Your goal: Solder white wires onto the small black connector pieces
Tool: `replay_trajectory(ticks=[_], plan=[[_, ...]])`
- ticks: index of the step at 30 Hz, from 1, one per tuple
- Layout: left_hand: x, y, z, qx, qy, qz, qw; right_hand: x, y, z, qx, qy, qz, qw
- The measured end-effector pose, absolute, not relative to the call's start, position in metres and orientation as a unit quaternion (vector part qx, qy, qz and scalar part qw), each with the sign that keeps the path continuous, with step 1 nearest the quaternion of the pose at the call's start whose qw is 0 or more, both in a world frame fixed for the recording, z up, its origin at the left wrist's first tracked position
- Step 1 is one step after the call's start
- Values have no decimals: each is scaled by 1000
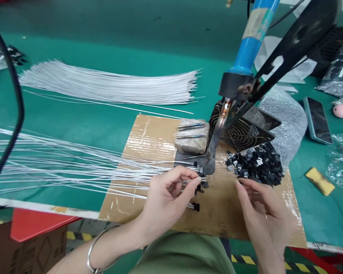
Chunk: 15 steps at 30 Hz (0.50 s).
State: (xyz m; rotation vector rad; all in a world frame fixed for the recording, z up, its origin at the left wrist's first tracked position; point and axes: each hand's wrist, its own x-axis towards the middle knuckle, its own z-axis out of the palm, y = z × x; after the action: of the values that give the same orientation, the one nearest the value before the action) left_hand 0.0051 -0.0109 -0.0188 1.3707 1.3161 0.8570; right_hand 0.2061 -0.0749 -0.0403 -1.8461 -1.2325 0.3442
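Observation:
My left hand point(171, 194) is pinched shut on a thin white wire, over the end of a loose spread of white wires point(82, 167). Small black connectors point(196, 207) cap several of those wires beside my fingers. My right hand point(263, 213) is closed at thumb and forefinger, just in front of a heap of small black connector pieces point(263, 163); what the fingertips hold is too small to make out. Between and beyond both hands, a blue-handled soldering iron point(242, 57) points downward in a dark metal stand point(297, 45).
A brown cardboard sheet point(148, 133) lies under the work. On it stands a whitish block point(192, 144) bearing metal rods, near a black fan point(237, 129). A wire bundle point(111, 83) lies behind. At right are a phone point(317, 120) and a yellow sponge point(320, 181).

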Motion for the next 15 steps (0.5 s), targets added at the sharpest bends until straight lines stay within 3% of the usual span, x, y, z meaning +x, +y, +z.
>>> replay_trajectory(ticks=[2, 5, 15], plan=[[5, -11, -17, 562, 540, 357, 514, 222, -74, -44, -730, -590, 21, 345], [6, -10, -15, 563, 532, 363, 518, 233, -69, -48, -685, -664, -49, 295], [8, -7, -11, 576, 525, 370, 506, 232, -73, -46, -689, -672, -42, 269]])
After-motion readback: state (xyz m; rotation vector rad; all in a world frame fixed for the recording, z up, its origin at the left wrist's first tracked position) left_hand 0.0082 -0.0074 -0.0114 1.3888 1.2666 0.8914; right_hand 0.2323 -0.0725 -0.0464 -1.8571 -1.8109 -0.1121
